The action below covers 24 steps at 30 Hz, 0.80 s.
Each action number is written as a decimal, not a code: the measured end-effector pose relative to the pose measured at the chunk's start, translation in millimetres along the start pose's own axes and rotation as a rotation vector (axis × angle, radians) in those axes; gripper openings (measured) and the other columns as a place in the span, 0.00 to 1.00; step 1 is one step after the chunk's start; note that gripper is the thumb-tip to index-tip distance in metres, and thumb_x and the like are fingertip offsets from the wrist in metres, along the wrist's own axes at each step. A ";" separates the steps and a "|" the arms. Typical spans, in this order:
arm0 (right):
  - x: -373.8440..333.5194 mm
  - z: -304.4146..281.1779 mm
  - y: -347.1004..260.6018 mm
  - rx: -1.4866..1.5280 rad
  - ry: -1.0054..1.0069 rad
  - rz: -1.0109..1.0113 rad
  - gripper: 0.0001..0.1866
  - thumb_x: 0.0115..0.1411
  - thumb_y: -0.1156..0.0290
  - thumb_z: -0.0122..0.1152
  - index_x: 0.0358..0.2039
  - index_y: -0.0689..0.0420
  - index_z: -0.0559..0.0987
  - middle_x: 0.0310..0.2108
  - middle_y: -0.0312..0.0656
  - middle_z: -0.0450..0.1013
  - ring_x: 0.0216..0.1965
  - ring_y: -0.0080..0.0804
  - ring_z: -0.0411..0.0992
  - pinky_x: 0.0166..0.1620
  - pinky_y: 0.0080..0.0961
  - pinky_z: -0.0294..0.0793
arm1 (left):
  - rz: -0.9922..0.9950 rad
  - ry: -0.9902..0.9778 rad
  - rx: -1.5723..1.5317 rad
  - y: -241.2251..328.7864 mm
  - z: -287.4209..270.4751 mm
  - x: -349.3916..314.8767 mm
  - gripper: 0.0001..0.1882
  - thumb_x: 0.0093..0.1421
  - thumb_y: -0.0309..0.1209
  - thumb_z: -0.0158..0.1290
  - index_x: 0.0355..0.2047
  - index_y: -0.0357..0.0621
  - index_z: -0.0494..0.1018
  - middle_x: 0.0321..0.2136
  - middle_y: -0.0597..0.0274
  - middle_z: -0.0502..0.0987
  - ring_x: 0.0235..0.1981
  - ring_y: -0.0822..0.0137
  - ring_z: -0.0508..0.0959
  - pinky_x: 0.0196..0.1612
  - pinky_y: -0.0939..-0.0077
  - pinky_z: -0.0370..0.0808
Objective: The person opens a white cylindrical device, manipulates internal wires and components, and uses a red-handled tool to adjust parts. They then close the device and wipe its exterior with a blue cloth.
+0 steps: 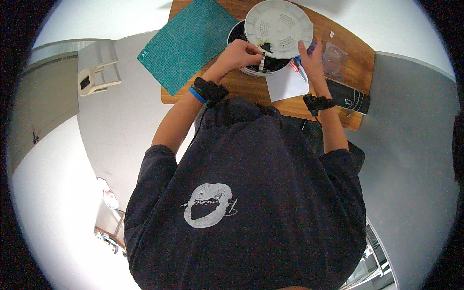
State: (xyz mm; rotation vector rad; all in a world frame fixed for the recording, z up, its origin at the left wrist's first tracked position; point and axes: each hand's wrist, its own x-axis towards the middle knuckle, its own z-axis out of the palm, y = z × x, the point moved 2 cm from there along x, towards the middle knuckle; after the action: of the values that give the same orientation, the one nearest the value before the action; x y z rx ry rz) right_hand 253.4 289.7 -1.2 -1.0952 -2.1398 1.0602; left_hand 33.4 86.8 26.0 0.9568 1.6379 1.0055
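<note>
My right hand [311, 57] grips a round, off-white plastic cover [280, 26] by its lower right edge. The cover, vented with slots, is tilted up over a round white-rimmed housing [258, 73] with a dark inside. Black and yellow wires [266, 47] show at the cover's lower edge. Over the housing's opening, my left hand [240, 54] is closed in a pinch, and a small white ridged piece [262, 64] shows at its fingertips. Fingers and cover hide part of the housing's inside.
A green cutting mat [188, 46] lies left on the wooden table [181, 98]. By the housing are white paper [286, 88] and a red-handled tool [296, 66]. Farther right lie a clear plastic piece [335, 60] and a black box with cables [349, 96]. A pale stool [99, 79] stands left.
</note>
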 end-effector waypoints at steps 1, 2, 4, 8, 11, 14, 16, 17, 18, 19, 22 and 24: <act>-2.2 -2.2 -16.9 -0.149 0.072 -0.096 0.35 0.66 0.60 0.69 0.63 0.68 0.65 0.54 0.54 0.74 0.56 0.43 0.73 0.60 0.38 0.72 | -0.001 0.003 0.000 -2.6 -0.5 -0.5 0.17 0.55 0.40 0.66 0.37 0.37 0.86 0.29 0.55 0.87 0.31 0.68 0.86 0.39 0.73 0.82; -7.5 -7.7 -52.9 -0.297 0.142 -0.193 0.34 0.65 0.60 0.69 0.62 0.66 0.67 0.54 0.53 0.75 0.56 0.44 0.74 0.60 0.39 0.73 | -0.003 0.009 -0.001 -5.2 -1.3 -1.4 0.17 0.56 0.40 0.66 0.37 0.37 0.86 0.29 0.55 0.87 0.31 0.68 0.86 0.39 0.73 0.82; -16.7 -18.0 -101.7 -0.456 0.172 -0.389 0.29 0.64 0.63 0.70 0.60 0.63 0.71 0.53 0.50 0.75 0.55 0.46 0.74 0.58 0.39 0.74 | 0.017 0.004 0.020 -4.7 -1.6 -0.3 0.17 0.56 0.39 0.66 0.37 0.37 0.86 0.29 0.55 0.87 0.31 0.68 0.86 0.39 0.73 0.82; -23.0 -7.4 -119.8 -0.300 -0.190 -0.673 0.20 0.62 0.69 0.69 0.55 0.53 0.79 0.54 0.44 0.76 0.56 0.47 0.73 0.60 0.41 0.74 | 0.016 -0.019 -0.001 -5.0 -1.3 3.0 0.16 0.57 0.38 0.66 0.37 0.37 0.86 0.29 0.56 0.87 0.31 0.70 0.86 0.39 0.74 0.82; -26.1 10.4 -116.0 -0.237 -0.380 -0.767 0.18 0.61 0.71 0.68 0.53 0.49 0.81 0.52 0.42 0.77 0.55 0.48 0.74 0.59 0.42 0.75 | 0.000 -0.022 -0.015 -5.3 -2.8 2.9 0.15 0.58 0.37 0.65 0.38 0.37 0.86 0.29 0.57 0.87 0.31 0.71 0.85 0.39 0.74 0.81; -28.8 17.2 -117.8 -0.251 -0.370 -0.790 0.20 0.59 0.71 0.68 0.53 0.48 0.81 0.51 0.41 0.78 0.51 0.47 0.77 0.53 0.41 0.78 | 0.010 -0.026 -0.078 -9.6 -2.3 3.8 0.16 0.58 0.37 0.65 0.39 0.36 0.86 0.29 0.57 0.87 0.31 0.71 0.85 0.38 0.74 0.81; -29.3 19.2 -116.0 -0.247 -0.357 -0.760 0.19 0.59 0.72 0.69 0.52 0.49 0.82 0.50 0.42 0.78 0.49 0.46 0.77 0.51 0.41 0.79 | 0.016 -0.021 -0.077 -10.2 -3.1 4.0 0.16 0.58 0.37 0.65 0.39 0.36 0.86 0.30 0.57 0.87 0.31 0.71 0.85 0.38 0.74 0.81; -30.0 20.3 -111.4 -0.235 -0.371 -0.759 0.19 0.59 0.72 0.68 0.52 0.50 0.82 0.49 0.42 0.78 0.49 0.46 0.77 0.51 0.40 0.79 | 0.020 -0.020 -0.076 -8.7 -3.3 4.0 0.16 0.58 0.37 0.65 0.39 0.36 0.86 0.30 0.56 0.87 0.31 0.71 0.85 0.38 0.74 0.81; -30.2 21.4 -104.8 -0.224 -0.385 -0.759 0.18 0.59 0.72 0.68 0.51 0.50 0.82 0.48 0.42 0.78 0.48 0.45 0.77 0.51 0.39 0.79 | 0.015 -0.016 -0.067 -7.3 -3.4 4.0 0.15 0.58 0.37 0.65 0.39 0.36 0.86 0.30 0.56 0.87 0.31 0.71 0.85 0.38 0.74 0.81; -30.3 21.7 -105.2 -0.213 -0.401 -0.758 0.17 0.60 0.72 0.68 0.50 0.50 0.83 0.47 0.42 0.78 0.48 0.45 0.77 0.50 0.39 0.79 | 0.009 -0.013 -0.059 -7.6 -2.9 4.1 0.15 0.58 0.37 0.65 0.38 0.36 0.86 0.30 0.56 0.87 0.31 0.71 0.85 0.38 0.74 0.81; -31.9 25.1 -107.3 -0.161 -0.415 -0.709 0.14 0.60 0.72 0.68 0.47 0.53 0.83 0.44 0.43 0.78 0.47 0.45 0.78 0.48 0.37 0.80 | 0.006 -0.015 -0.035 -9.1 -2.6 5.5 0.15 0.59 0.37 0.65 0.39 0.36 0.86 0.30 0.56 0.87 0.32 0.71 0.85 0.39 0.74 0.81; -32.5 26.4 -107.6 -0.170 -0.417 -0.703 0.12 0.60 0.72 0.68 0.45 0.54 0.83 0.43 0.44 0.78 0.46 0.47 0.78 0.47 0.37 0.80 | 0.023 -0.029 -0.030 -11.2 -1.4 6.5 0.15 0.61 0.36 0.64 0.40 0.35 0.85 0.31 0.57 0.87 0.32 0.72 0.85 0.39 0.75 0.82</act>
State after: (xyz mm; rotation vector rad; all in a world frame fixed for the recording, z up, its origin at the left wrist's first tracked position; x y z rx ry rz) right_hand 205.3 211.9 69.3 -0.1177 -2.6705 0.8124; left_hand 29.0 88.5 13.9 0.9680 1.5870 1.0245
